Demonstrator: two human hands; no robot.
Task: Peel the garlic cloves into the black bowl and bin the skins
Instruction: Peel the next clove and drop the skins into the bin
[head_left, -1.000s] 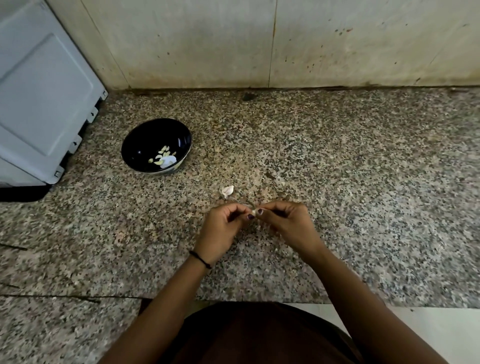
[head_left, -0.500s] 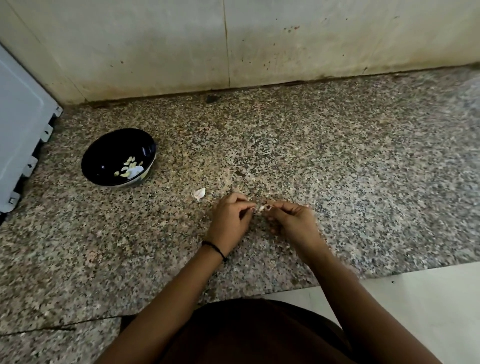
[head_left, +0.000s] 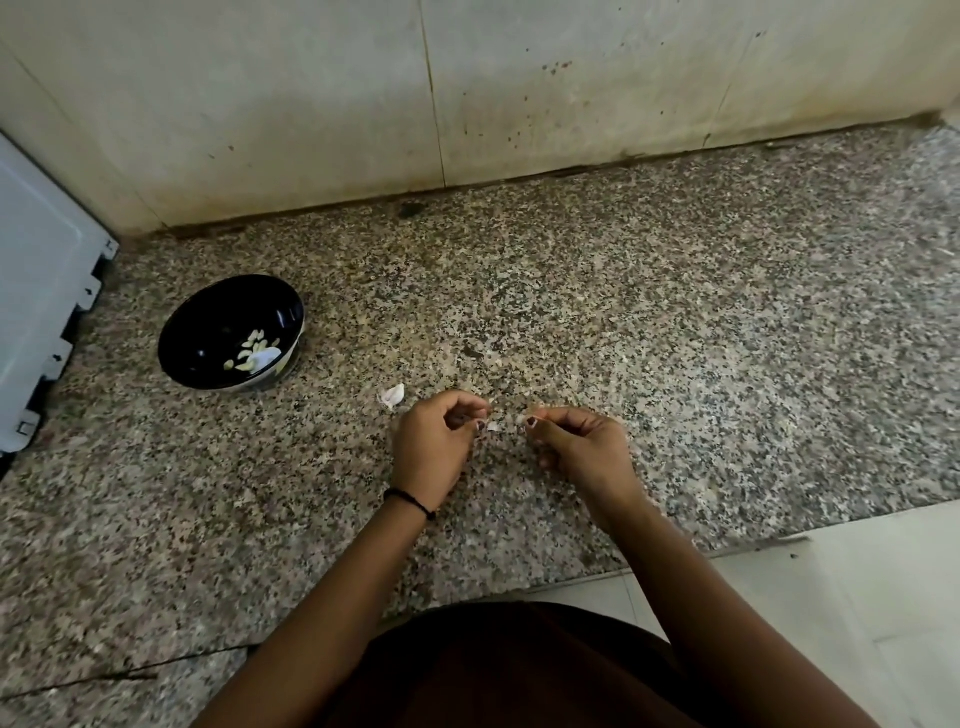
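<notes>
My left hand (head_left: 434, 447) and my right hand (head_left: 582, 449) hover just above the granite counter (head_left: 675, 322), a small gap between their fingertips. The left fingers are curled and pinch a small white garlic clove (head_left: 492, 427). The right thumb and forefinger pinch a tiny pale scrap of skin (head_left: 521, 417), too small to make out well. A loose white garlic piece (head_left: 393, 396) lies on the counter just left of my left hand. The black bowl (head_left: 208, 312) stands further left and holds several peeled cloves (head_left: 254, 347).
A white appliance panel (head_left: 36, 312) leans at the far left next to the bowl. A stained tiled wall (head_left: 519, 93) closes the back. The counter's front edge (head_left: 727, 545) runs at the lower right, with pale floor tiles (head_left: 857, 623) beyond. No bin is in view.
My hands, fingertips together on the clove before, have drawn a little apart. The view has swung, so the bowl and appliance sit differently in frame.
</notes>
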